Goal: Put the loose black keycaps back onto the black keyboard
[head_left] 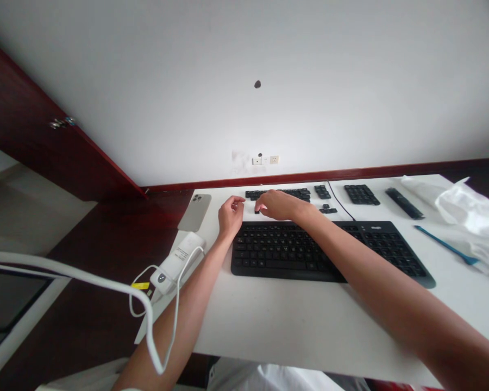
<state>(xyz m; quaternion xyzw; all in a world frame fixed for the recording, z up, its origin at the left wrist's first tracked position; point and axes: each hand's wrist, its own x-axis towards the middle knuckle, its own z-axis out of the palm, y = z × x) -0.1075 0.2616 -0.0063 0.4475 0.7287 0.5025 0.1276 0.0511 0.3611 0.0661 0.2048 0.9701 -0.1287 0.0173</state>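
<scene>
A black keyboard [285, 255] lies on the white table [269, 309], partly covered by my right forearm. Behind it, loose black keycaps [299, 193] stand in rows, partly hidden by my right hand. My right hand [279, 205] is over the left part of these rows, its fingers bent down by a small dark keycap [257, 211]; whether it grips it I cannot make out. To the left, my left hand [231, 215] rests near the keyboard's back left corner, fingers curled, thumb and fingertips close together. Further right sit a small group of keycaps [321, 191] and a keypad block [362, 194].
A phone [194, 213] and a white power strip [179, 258] with a looping cable lie at the left edge. On the right are a black brush-like item [404, 203], a blue tool [446, 243] and white plastic bags [472, 212]. A wall stands behind the table.
</scene>
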